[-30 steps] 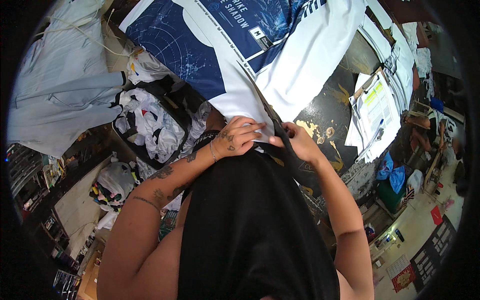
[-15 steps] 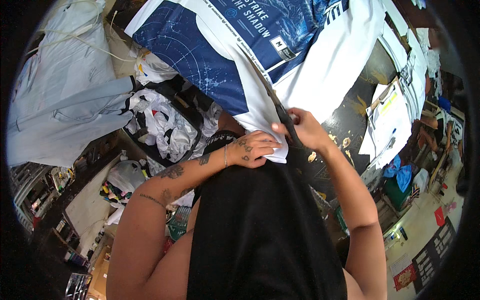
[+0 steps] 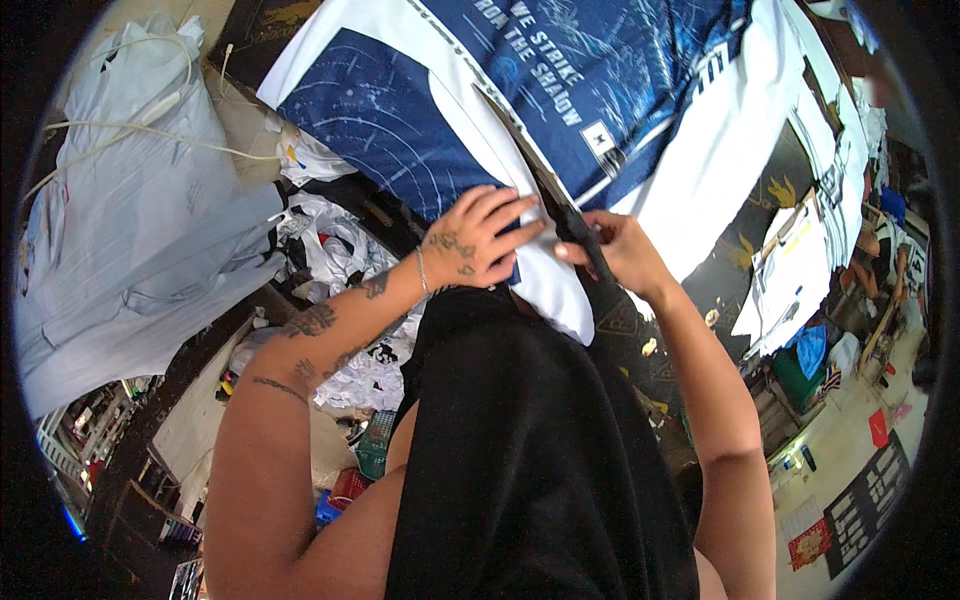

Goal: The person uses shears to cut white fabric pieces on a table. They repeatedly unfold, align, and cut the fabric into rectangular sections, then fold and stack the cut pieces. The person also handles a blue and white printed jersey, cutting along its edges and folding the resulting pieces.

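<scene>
A blue and white printed shirt (image 3: 560,90) lies spread on the dark table ahead of me. My left hand (image 3: 478,240) presses flat on its white lower part, fingers spread. My right hand (image 3: 618,250) is closed around a dark narrow tool (image 3: 585,240) that runs along the fabric beside a long dark ruler-like strip (image 3: 520,135). The two hands almost touch. My black top (image 3: 530,460) hides the shirt's near edge.
A pale grey garment (image 3: 140,230) lies at the left with a white cord over it. Crumpled white cloth and bags (image 3: 340,250) sit below the table edge. More white printed pieces (image 3: 800,280) lie at the right, with boxes on the floor.
The view has tilted, so the shirt and hands sit higher and more central. My left hand has flattened and spread on the fabric; my right hand keeps its grip on the tool.
</scene>
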Tool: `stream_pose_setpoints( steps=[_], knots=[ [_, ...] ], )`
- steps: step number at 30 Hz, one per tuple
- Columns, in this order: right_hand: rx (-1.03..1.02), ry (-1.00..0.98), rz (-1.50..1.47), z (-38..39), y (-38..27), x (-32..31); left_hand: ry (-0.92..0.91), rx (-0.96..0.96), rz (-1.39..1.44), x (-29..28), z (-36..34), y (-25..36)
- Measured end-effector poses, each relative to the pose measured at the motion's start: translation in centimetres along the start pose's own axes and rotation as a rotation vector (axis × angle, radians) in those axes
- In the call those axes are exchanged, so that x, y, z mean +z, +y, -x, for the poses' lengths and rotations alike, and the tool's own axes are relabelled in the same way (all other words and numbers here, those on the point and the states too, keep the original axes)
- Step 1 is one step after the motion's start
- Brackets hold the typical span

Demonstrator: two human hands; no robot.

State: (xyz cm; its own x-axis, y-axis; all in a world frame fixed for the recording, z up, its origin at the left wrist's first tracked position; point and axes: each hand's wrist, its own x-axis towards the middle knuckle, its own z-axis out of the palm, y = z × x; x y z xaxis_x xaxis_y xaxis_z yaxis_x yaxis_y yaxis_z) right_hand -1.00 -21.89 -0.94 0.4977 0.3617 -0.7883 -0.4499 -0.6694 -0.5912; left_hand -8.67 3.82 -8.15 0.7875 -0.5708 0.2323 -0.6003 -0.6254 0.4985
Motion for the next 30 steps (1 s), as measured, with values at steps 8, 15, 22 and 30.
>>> stream_pose_setpoints(
  steps=[8,15,22,30],
  knots=[
    [0.062,0.035,-0.054,-2.9,-4.2,0.3,0.030,0.023,0.194,1.0,0.9,-0.8],
    [-0.103,0.040,-0.037,-5.7,-7.8,0.6,0.094,0.117,0.175,1.3,1.1,-1.4],
    [-0.054,0.031,0.057,-7.7,-11.6,1.3,0.075,0.210,0.225,1.1,1.5,-2.0],
    [-0.042,-0.013,0.130,-10.5,-14.8,0.9,0.042,0.233,0.309,0.9,1.9,-2.1]
  ],
)
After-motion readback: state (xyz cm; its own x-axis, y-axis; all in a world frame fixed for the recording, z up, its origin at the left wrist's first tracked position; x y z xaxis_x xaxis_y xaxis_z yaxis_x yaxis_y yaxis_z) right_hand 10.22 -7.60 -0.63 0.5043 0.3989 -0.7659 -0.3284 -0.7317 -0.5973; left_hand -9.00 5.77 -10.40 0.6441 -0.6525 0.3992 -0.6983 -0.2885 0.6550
